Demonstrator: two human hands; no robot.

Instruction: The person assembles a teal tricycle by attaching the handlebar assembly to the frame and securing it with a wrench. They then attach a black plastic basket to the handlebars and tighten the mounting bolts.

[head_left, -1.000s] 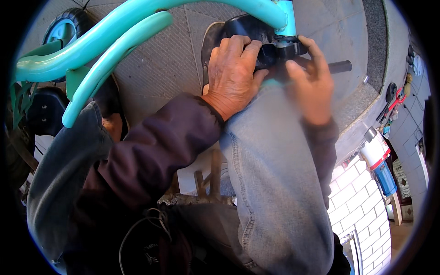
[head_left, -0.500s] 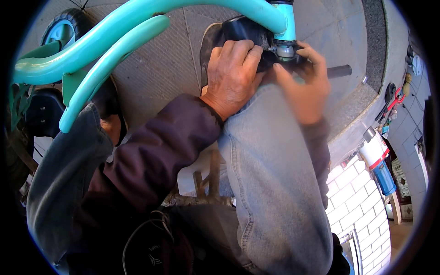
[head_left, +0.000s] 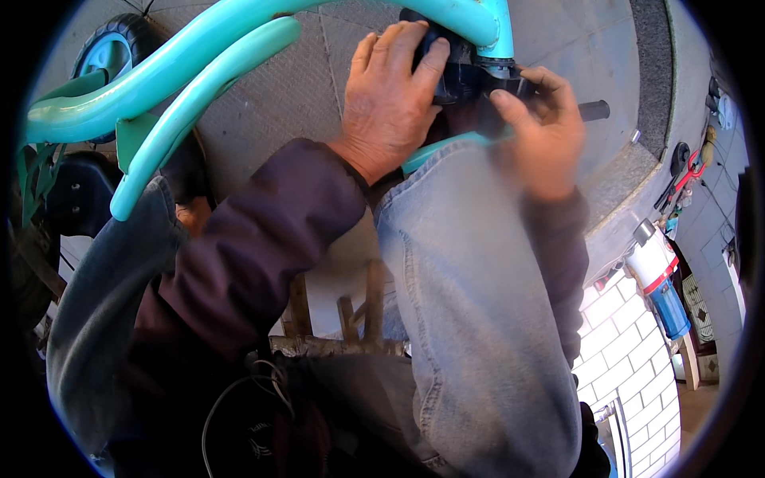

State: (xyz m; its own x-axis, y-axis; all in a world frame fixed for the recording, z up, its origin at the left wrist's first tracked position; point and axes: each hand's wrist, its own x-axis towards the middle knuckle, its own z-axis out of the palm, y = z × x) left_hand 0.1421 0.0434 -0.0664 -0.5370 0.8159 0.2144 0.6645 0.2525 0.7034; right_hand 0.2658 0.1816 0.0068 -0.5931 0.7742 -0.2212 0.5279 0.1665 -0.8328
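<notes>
A turquoise tubular frame (head_left: 231, 36), like that of a small bicycle, arches across the top to its upright head tube (head_left: 498, 32). Just below that tube is a glossy black curved plastic piece (head_left: 460, 80). My left hand (head_left: 390, 99) grips this piece from the left, fingers over its far side and thumb on the near face. On the other side, my right hand (head_left: 546, 131) pinches a small black part (head_left: 516, 84) beside the tube's lower end; blur and the fingers hide its shape. A turquoise bar (head_left: 446, 149) shows between my left wrist and my knee.
A black-tyred wheel with a turquoise hub (head_left: 107, 49) is at the upper left, above a black saddle-like part (head_left: 78, 193). A dark bar end (head_left: 594, 110) sticks out past my right hand. Tools (head_left: 689, 171) and a blue-and-white cylinder (head_left: 661, 279) lie to the right.
My left hand has shifted left and up, and the black piece shows more fully. My right hand has moved slightly right and closed on the small black part. The turquoise bar has come into view.
</notes>
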